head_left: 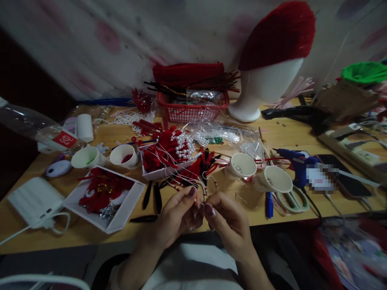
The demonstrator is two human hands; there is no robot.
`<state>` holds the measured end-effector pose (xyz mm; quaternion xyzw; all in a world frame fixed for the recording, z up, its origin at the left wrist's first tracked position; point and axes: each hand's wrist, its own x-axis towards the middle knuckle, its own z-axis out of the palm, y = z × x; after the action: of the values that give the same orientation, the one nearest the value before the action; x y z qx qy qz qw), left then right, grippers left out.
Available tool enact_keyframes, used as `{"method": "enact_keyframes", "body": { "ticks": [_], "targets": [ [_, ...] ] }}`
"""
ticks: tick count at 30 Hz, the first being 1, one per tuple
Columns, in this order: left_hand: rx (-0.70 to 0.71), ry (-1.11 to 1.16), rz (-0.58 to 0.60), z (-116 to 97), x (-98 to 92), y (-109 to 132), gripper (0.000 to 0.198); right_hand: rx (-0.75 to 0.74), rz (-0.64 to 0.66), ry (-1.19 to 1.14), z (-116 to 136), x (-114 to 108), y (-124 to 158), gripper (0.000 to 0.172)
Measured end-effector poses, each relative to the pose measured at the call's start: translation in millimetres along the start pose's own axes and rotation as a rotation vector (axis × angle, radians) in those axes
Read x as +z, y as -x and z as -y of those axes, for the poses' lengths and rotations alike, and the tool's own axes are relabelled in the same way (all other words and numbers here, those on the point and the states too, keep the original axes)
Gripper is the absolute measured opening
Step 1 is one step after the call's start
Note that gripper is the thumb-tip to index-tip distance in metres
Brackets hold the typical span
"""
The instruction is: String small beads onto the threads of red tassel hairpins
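Observation:
My left hand (177, 217) and my right hand (230, 223) meet at the table's front edge, fingers pinched close together. Between them is a thin strand of beads (204, 188), its upper part showing just above my fingertips; the end inside my fingers is too small to make out. Behind my hands a white box (151, 176) holds red fuzzy pieces (165, 149), white pearl bead strands (183, 146) and loose white threads (165, 161). To the right stand two paper cups, one with pale beads (242, 164) and another (278, 179) beside it.
At left are a white tray (136, 193) of red ornaments, two more cups (84, 158) (123, 156), a plastic bottle (45, 127) and a white charger (38, 201). Behind stand a red basket (193, 112) and a foam head (269, 86). A glue gun (299, 163) and scissors (298, 201) lie right.

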<state>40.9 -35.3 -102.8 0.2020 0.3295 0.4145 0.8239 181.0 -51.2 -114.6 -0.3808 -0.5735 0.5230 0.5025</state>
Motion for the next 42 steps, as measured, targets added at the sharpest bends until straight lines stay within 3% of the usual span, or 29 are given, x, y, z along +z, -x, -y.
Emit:
{"method": "enact_keyframes", "body": {
  "ticks": [32,42],
  "targets": [
    [0.042,-0.23,0.0,5.6,-7.6,1.4,0.05,0.05,0.071,0.058,-2.0,-5.1,0.4,0.026],
    [0.109,-0.357,0.025,4.5,-10.7,1.5,0.045,0.049,0.157,0.087,-0.1,-9.2,-1.5,0.022]
  ]
}}
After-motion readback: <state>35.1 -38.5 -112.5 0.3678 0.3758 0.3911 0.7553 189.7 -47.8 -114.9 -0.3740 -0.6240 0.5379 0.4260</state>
